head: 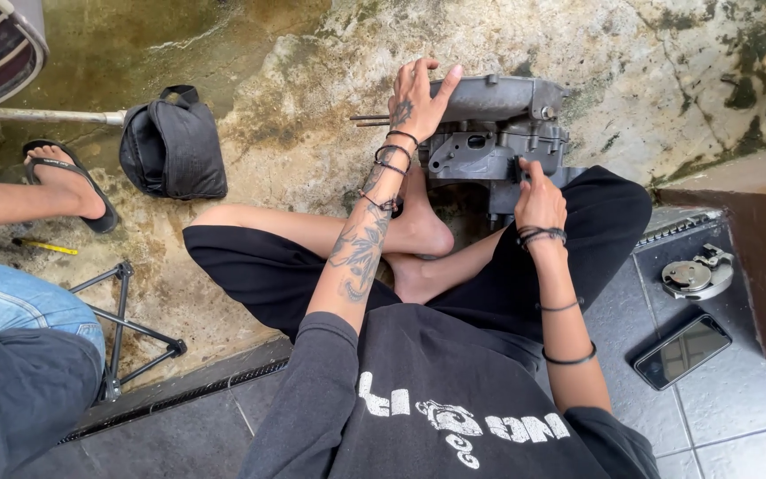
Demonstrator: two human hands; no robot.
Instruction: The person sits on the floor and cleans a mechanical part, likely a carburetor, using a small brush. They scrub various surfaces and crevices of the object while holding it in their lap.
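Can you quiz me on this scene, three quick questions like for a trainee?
1. True or false: the left hand rests on top of the engine part.
2. What lies beside the phone? A) metal disc B) hammer C) cup
3. What black thing sits on the concrete left of the legs?

Key: 1 true; 2 A, the metal disc; 3 the bag.

Soft, even daylight, faint shadows, sharp focus throughout, with slight wide-angle stretching toward the edges.
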